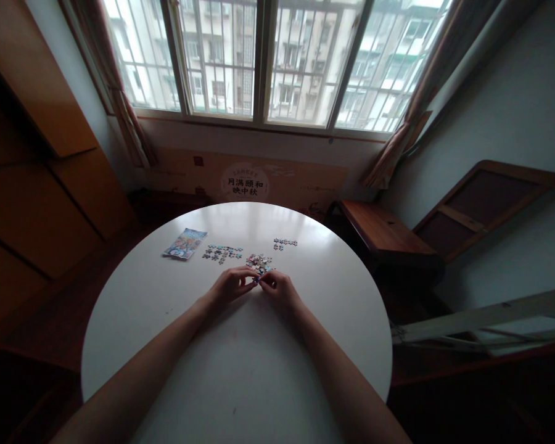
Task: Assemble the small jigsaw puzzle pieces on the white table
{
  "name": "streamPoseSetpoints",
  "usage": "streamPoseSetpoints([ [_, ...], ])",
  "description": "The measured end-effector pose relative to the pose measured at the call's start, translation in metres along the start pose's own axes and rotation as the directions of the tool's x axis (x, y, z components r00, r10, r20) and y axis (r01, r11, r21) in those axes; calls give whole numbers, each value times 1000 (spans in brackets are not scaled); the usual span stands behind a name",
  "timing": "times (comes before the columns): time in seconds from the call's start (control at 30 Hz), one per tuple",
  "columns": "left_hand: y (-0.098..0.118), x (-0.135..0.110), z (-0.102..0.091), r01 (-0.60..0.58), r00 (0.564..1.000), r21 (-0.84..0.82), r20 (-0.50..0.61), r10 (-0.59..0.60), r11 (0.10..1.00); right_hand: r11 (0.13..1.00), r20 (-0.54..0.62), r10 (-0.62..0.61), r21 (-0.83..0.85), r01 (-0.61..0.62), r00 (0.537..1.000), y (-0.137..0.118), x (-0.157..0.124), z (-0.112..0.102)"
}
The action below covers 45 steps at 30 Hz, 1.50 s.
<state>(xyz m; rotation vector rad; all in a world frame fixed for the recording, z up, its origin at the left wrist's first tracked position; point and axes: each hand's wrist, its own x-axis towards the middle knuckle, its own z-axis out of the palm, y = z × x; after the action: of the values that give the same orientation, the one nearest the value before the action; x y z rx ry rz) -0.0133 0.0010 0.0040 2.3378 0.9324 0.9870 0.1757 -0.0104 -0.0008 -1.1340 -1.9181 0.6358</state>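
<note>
Both hands meet near the middle of a round white table. My left hand [234, 282] and my right hand [279, 287] pinch small blue jigsaw puzzle pieces [256, 279] between their fingertips; whether it is one piece or two joined cannot be made out. Just beyond the fingers lies a loose pile of mixed puzzle pieces [258, 262]. Left of the pile sits a partly joined section of puzzle [222, 252] with gaps in it. Farther back on the right is a smaller joined strip [285, 243].
A colourful picture packet [185, 243] lies at the left of the white table [240, 382]. To the right stand a low wooden bench [383, 228] and a leaning wooden frame [476, 203]. A printed banner [296, 182] runs below the barred window.
</note>
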Motion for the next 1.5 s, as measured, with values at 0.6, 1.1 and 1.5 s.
streamPoseSetpoints([
  [0.6, -26, -8, -44, 344, 921, 483, -339, -190, 805, 999, 9, 33, 16, -33, 999, 0, 0, 2],
  [1.1, -22, -7, -37, 475, 870, 538, -404, -281, 697, 1000, 6, 15, -18, -15, 1000, 2, 0, 4],
  [1.5, -29, -8, -36, 533, 832, 501, -456, -315, 682, 1000, 7, 11, -29, -11, 1000, 1, 0, 3],
])
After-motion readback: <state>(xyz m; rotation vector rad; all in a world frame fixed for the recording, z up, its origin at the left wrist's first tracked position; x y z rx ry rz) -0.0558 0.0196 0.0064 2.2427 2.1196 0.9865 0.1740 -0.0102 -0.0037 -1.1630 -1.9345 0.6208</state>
